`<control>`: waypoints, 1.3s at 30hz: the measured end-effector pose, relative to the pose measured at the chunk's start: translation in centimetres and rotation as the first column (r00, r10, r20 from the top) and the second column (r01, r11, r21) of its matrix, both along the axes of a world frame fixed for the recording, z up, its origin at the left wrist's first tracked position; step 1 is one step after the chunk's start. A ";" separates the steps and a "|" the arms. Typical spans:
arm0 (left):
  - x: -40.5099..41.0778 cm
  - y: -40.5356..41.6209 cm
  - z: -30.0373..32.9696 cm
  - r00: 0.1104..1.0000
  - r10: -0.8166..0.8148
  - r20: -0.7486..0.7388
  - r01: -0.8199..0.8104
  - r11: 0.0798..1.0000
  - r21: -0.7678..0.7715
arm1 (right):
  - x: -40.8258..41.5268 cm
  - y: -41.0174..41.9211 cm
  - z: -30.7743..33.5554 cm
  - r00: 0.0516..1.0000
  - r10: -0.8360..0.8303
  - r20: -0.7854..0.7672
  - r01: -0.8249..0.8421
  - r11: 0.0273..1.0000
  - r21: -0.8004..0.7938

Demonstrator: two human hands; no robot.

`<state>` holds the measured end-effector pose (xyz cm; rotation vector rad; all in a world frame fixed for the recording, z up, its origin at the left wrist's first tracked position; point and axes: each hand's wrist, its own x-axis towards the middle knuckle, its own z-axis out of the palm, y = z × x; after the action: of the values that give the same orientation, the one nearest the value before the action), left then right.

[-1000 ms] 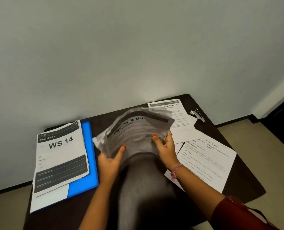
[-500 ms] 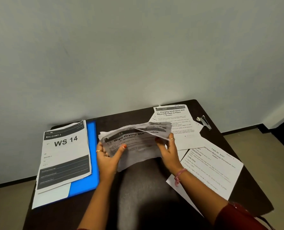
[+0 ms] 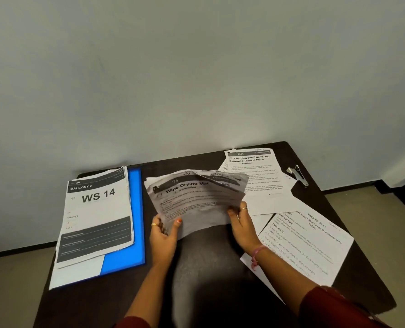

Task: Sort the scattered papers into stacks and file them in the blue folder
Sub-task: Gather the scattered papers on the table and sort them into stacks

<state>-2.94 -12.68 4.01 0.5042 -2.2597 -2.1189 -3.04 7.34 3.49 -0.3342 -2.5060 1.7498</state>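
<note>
White sheets headed "Wipe Drying Mat" [image 3: 196, 200] sit at the table's centre, the left hand [image 3: 164, 235] and right hand [image 3: 241, 223] pinching their near corners, probably to square them. At nine o'clock the blue folder [image 3: 135, 209] waits under the WS 14 stack [image 3: 97, 216].

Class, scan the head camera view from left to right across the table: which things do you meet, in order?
WS 14 stack → blue folder → left hand → held Wipe Drying Mat papers → right hand → stapler
</note>
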 end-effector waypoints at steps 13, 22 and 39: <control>1.1 -3.4 -2.5 0.996 0.065 0.069 -0.045 0.967 -0.251 | -1.6 -2.4 -0.4 0.997 0.065 0.032 -0.070 0.981 0.184; 0.1 -14.8 0.5 0.966 0.232 0.113 -0.213 0.965 -0.153 | -3.1 -13.4 -0.3 0.943 0.240 0.230 -0.201 0.963 -0.180; -2.2 -28.0 2.7 0.979 0.094 0.183 -0.201 0.640 0.742 | -0.5 -16.4 -2.4 0.544 0.741 0.394 -0.536 0.668 -0.516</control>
<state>-5.16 -40.65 6.73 0.8071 -1.1612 -2.9313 -3.52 -9.05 1.13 0.1413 -2.9790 2.7631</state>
